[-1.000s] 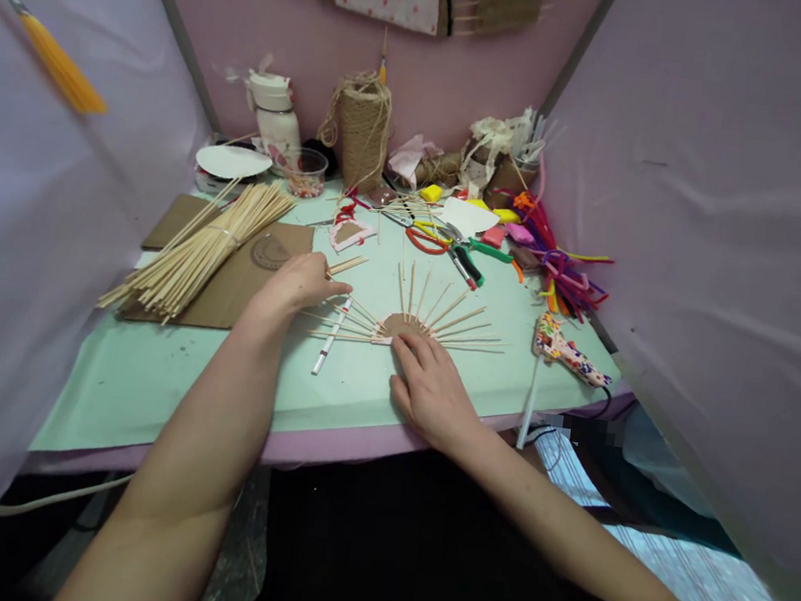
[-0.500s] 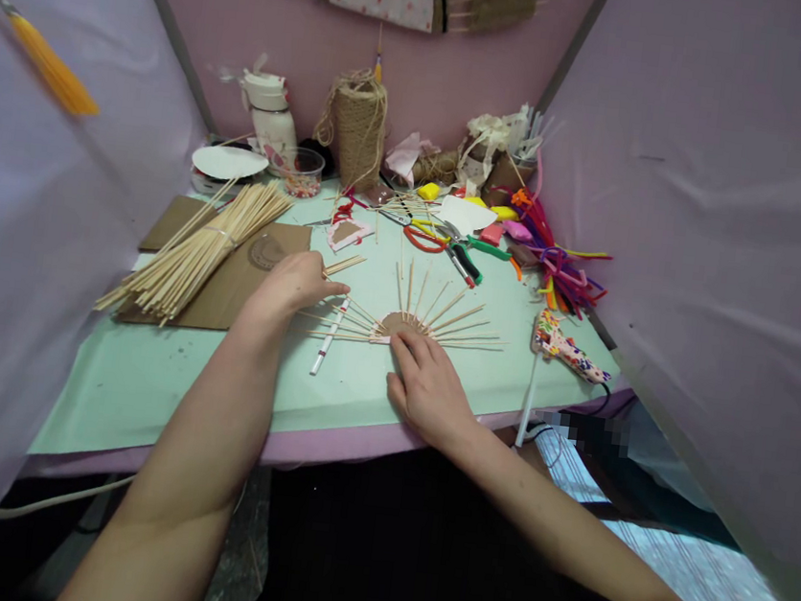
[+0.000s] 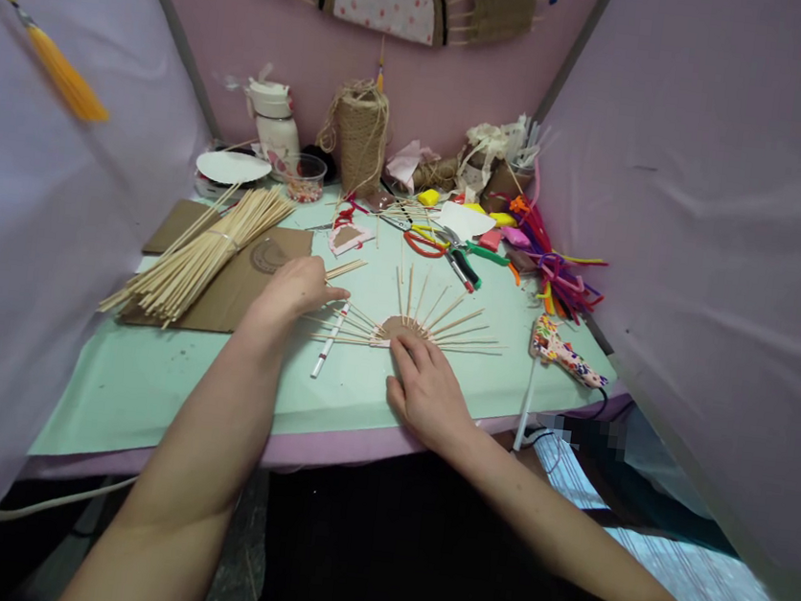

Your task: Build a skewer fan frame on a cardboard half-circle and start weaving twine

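Purple cloth walls (image 3: 712, 230) flank our pale green table (image 3: 145, 387); through the head view, we see the cardboard half-disc (image 3: 395, 327), straight edge toward us, long axis left to right, sticks (image 3: 461, 321) fanning outward. Our right grip (image 3: 433, 391) is nearer, fingers together, touching it. Our left grip (image 3: 293, 285) lies leftward, beside stick ends; we cannot tell whether it pinches anything.

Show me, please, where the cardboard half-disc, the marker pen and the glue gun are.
Cardboard half-disc (image 3: 393, 326): head view, on its bare brown face.
Marker pen (image 3: 327, 348): head view, on its white barrel.
Glue gun (image 3: 568, 356): head view, on its patterned handle.
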`<action>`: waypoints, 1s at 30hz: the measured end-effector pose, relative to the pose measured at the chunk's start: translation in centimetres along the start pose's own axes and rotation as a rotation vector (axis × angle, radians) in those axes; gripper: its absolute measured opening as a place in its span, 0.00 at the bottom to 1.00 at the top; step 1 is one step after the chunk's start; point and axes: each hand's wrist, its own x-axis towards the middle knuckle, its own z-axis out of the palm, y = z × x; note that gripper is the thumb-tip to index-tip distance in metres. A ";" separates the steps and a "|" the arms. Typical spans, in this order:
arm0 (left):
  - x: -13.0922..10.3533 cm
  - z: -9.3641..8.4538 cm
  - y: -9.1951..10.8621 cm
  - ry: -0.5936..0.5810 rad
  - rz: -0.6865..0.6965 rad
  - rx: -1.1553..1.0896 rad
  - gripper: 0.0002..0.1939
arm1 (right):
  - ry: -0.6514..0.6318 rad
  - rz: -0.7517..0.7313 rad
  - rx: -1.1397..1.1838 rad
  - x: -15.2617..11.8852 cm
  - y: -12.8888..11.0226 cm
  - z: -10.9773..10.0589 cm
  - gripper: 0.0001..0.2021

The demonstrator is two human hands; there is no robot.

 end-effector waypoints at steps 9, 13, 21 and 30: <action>-0.1 -0.2 0.2 -0.010 0.002 0.043 0.25 | 0.028 -0.006 -0.030 0.0 0.0 0.3 0.23; -0.1 -0.3 0.3 -0.015 0.005 0.060 0.25 | 0.028 -0.005 -0.036 0.0 -0.1 0.4 0.23; -0.3 -0.3 0.4 -0.010 0.011 0.069 0.26 | 0.045 -0.013 -0.041 -0.1 0.1 0.5 0.24; -0.1 -0.3 0.4 -0.031 0.008 0.080 0.26 | 0.050 -0.018 -0.034 -0.1 0.1 0.6 0.24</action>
